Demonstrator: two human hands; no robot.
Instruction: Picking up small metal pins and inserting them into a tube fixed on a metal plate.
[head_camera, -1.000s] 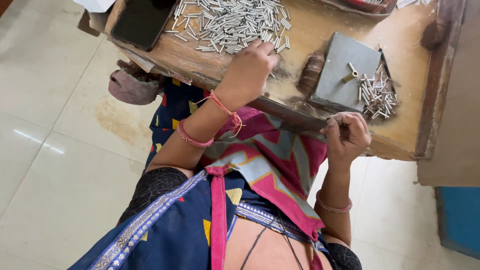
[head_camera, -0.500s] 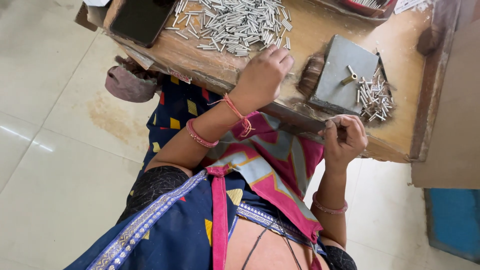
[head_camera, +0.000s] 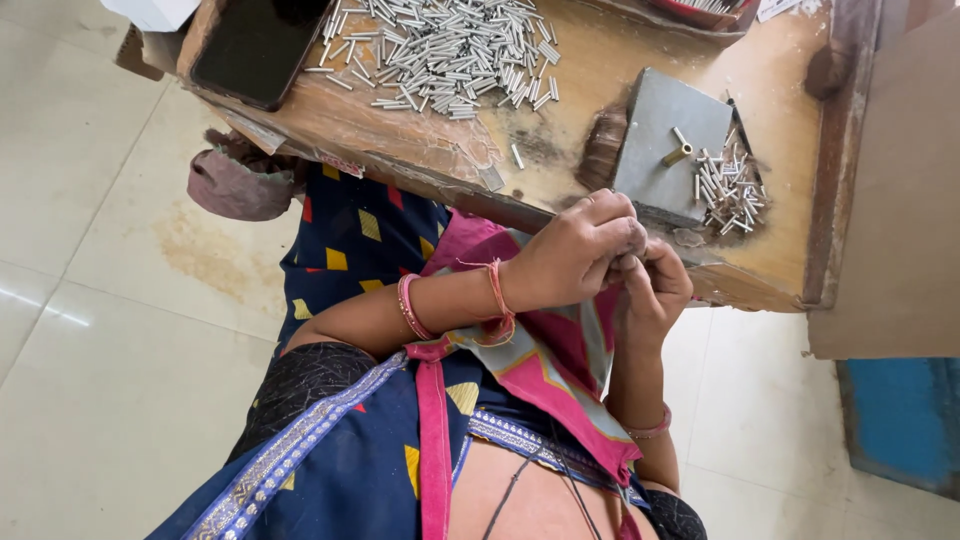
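My left hand and my right hand meet at the near edge of a worn wooden table. Their fingertips are pinched together, and whatever small piece they grip is hidden between the fingers. A big heap of short silver metal pins lies on the table beyond my left hand. A grey metal block with a small brass piece on it stands just beyond both hands. A smaller heap of pins lies to its right.
A black flat slab like a phone lies at the table's left corner. A brown brush rests beside the block. A maroon cloth bundle hangs below the table edge. A brown board and a blue box stand at right on the tiled floor.
My left hand has left the big heap of pins and drawn back to the table's near edge, where it now touches my right hand. The right hand stayed put.
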